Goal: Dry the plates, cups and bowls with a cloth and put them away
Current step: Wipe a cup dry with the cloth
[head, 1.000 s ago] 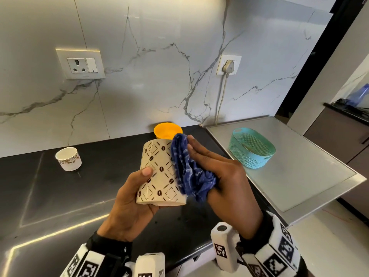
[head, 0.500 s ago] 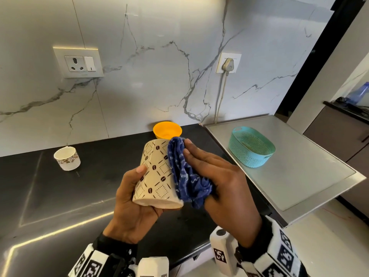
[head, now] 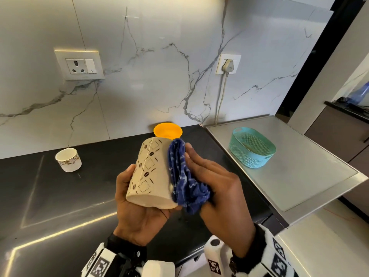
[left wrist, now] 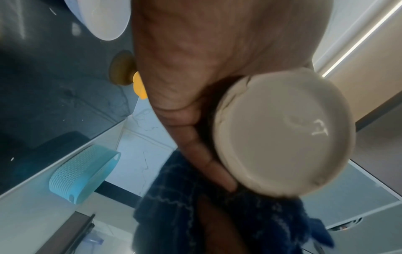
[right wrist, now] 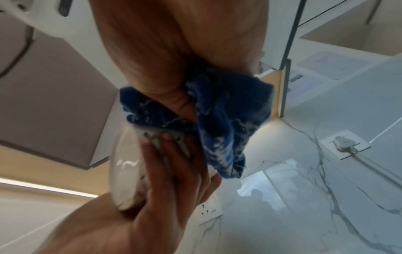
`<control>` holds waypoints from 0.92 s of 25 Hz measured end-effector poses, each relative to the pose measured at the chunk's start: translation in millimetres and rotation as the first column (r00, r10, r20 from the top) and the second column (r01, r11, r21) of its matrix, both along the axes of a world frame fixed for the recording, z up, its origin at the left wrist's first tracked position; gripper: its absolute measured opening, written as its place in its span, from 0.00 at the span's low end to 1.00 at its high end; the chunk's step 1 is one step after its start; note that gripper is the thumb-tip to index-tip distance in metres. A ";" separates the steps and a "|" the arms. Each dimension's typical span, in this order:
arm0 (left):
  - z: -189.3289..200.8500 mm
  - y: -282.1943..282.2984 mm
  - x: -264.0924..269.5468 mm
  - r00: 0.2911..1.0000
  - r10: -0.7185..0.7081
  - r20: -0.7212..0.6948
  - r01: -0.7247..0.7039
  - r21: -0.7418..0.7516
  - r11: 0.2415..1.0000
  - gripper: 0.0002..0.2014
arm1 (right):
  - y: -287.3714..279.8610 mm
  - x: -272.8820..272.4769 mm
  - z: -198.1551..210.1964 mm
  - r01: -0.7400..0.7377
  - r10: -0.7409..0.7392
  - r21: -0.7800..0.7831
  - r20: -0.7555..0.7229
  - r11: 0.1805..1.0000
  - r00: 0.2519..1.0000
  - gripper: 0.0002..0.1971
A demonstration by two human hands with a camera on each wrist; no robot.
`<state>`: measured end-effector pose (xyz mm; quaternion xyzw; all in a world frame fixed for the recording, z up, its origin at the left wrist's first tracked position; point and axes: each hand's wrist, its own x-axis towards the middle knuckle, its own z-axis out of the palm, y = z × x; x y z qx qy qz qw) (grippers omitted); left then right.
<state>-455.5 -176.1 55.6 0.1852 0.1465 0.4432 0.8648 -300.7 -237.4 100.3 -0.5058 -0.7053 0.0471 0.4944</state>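
Note:
My left hand (head: 139,204) grips a cream mug (head: 148,172) with a brown coffee-bean pattern, tilted with its base toward me, above the black counter (head: 50,206). My right hand (head: 215,188) holds a bunched blue cloth (head: 185,180) and presses it against the mug's right side. In the left wrist view the mug's round base (left wrist: 282,132) fills the right half, with the cloth (left wrist: 250,223) below it. In the right wrist view the cloth (right wrist: 219,123) is wrapped in my palm, and the left hand's fingers (right wrist: 174,163) lie along the mug (right wrist: 125,171).
A small floral cup (head: 68,159) stands on the counter at the left. An orange bowl (head: 167,131) sits by the marble wall behind the mug. A teal mesh basket (head: 252,149) rests on the grey steel surface (head: 309,176) at the right. A plugged cord (head: 221,96) hangs down the wall.
The mug has tilted further so its base faces me more. The right hand has slid the cloth a little along the mug's side.

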 end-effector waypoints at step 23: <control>40.3 -18.8 24.1 0.997 0.032 -0.067 -0.047 -0.237 0.970 0.35 | -16.0 -17.1 -26.4 0.086 -0.084 0.011 0.382 0.996 0.920 0.23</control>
